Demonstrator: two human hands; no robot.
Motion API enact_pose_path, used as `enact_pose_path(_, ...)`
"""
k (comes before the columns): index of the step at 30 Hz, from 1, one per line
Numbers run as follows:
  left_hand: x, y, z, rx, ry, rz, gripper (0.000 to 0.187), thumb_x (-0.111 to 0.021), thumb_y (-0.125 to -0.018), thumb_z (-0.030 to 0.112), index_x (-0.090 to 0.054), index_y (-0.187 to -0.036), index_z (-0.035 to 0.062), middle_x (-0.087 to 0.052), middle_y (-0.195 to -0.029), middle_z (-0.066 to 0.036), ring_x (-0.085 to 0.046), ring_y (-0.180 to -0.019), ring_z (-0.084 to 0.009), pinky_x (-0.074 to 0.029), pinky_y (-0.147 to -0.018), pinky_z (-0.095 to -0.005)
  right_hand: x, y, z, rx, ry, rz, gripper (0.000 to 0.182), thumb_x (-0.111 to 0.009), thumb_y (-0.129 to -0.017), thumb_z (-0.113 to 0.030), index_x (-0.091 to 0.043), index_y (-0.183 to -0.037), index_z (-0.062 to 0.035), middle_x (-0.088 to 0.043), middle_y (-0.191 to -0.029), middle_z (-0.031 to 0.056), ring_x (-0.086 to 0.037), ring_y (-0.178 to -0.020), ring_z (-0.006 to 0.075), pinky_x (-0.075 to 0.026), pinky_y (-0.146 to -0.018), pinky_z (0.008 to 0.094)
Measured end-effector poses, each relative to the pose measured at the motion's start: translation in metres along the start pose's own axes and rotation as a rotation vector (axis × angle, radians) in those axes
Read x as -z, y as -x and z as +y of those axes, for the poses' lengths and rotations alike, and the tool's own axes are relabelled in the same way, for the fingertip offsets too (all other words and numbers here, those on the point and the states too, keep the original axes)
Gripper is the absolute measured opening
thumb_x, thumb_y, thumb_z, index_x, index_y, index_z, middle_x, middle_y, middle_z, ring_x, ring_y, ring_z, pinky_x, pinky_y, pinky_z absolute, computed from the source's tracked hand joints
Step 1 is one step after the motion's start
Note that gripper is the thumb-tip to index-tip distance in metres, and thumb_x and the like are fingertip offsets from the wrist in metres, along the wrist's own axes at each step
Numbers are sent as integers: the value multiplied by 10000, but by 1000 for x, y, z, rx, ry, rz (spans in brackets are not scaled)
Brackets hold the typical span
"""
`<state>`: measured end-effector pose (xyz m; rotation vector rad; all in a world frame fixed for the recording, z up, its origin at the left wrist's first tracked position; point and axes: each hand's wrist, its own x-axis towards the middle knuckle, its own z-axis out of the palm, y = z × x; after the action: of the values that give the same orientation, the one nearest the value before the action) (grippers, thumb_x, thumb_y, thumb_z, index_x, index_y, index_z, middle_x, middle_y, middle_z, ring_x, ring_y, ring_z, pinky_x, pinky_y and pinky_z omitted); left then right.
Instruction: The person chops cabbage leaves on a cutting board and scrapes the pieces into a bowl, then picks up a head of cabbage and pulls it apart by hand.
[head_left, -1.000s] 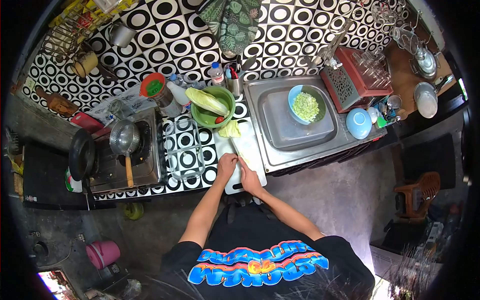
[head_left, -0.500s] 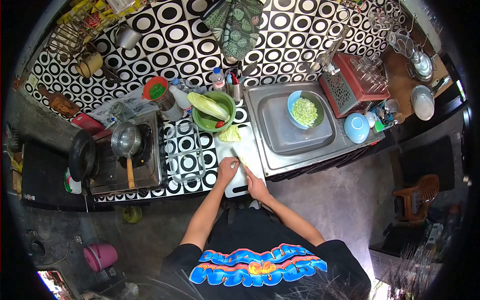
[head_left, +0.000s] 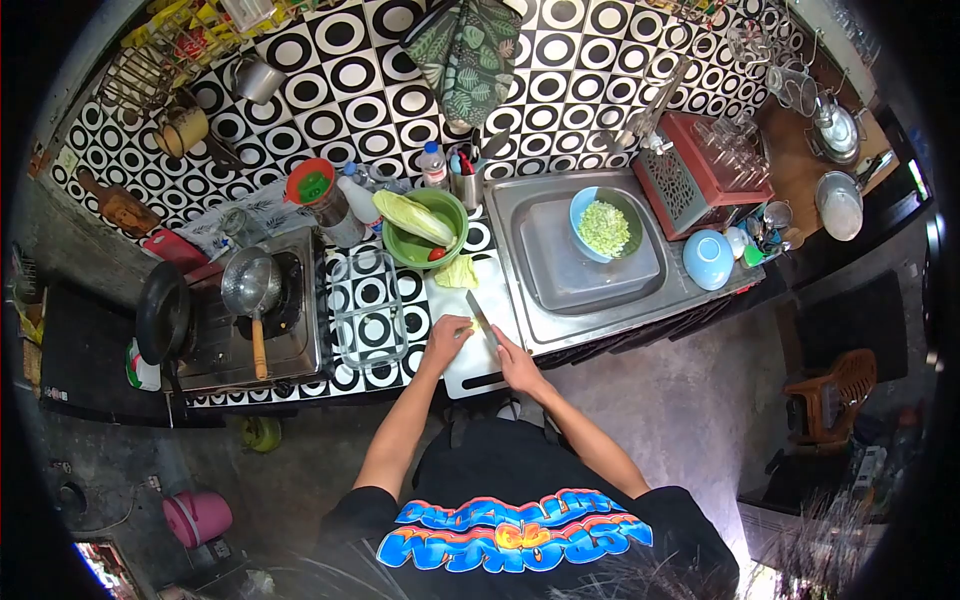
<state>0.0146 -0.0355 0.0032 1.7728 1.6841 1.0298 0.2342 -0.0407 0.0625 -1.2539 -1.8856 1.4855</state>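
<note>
My right hand (head_left: 520, 367) is wrapped round the handle of a knife (head_left: 477, 308), its blade pointing away from me over the white cutting board (head_left: 508, 318). On the left of the blade, my left hand (head_left: 448, 340) has its fingers curled on a small pale yellow piece of cabbage (head_left: 474, 324), mostly covered by the fingertips. A cabbage leaf (head_left: 457, 272) lies at the board's far end. Just behind it, a green bowl (head_left: 408, 247) holds a napa cabbage (head_left: 412, 216) and a small tomato (head_left: 436, 254).
Left of the board stands a clear glass dish (head_left: 369, 310), then the stove with a saucepan (head_left: 250, 282) and a black frying pan (head_left: 163, 310). A blue bowl of chopped pale greens (head_left: 604, 228) is in the sink (head_left: 510, 250) on the right. Another blue bowl (head_left: 708, 260) sits beyond.
The knife blade has turned flatter and now shows its side, tilted to the left. Both hands stay over the board, the right slightly shifted.
</note>
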Motion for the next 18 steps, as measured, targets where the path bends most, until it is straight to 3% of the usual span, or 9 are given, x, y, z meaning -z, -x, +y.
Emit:
enact_pose_path(4, 1, 1, 7, -22, -1, 14, 168, -747, -815, 85, -758, -962, 4, -744, -1036, -134, -662, -1013, -320, -521, -909, -412, -12, 8, -12, -67, 80, 12, 489, -412, -1047, -149, -403, -1535, -118, -588, -1327, 310, -594, -1252, 379, -433, -1065, 372)
enact_pose_path(5, 0, 1, 9, -23, -2, 29, 159, -742, -815, 81, -757, -953, 1, -743, -1029, -137, -662, -1012, -321, -521, -908, -411, -15, 11, -13, -80, 115, 31, 495, -417, -1045, -150, -400, -1539, -137, -655, -1094, 335, -684, -999, 421, -499, -921, 407)
enact_pose_path(8, -1, 2, 13, -16, -32, 48, 137, -728, -818, 70, -752, -928, -7, -741, -1009, -141, -661, -1006, -328, -522, -907, -409, -20, 18, -23, -134, 109, 28, 514, -414, -1040, -162, -367, -1552, -161, -639, -1055, 378, -615, -1023, 540, -491, -904, 509)
enact_pose_path(11, -4, 3, 13, -15, -46, 63, 123, -715, -822, 62, -749, -914, -11, -739, -997, -142, -661, -1004, -333, -522, -904, -409, -21, 26, -44, -175, 85, 4, 523, -408, -1040, -157, -348, -1560, -171, -637, -984, 387, -611, -981, 559, -475, -871, 551)
enact_pose_path(18, -9, 4, 8, -17, -41, 81, 98, -683, -818, 31, -731, -890, -16, -727, -960, -151, -653, -998, -345, -517, -899, -419, -38, 27, -23, -88, 86, 58, 554, -408, -1034, -130, -305, -1575, -189, -626, -890, 391, -605, -895, 578, -454, -827, 592)
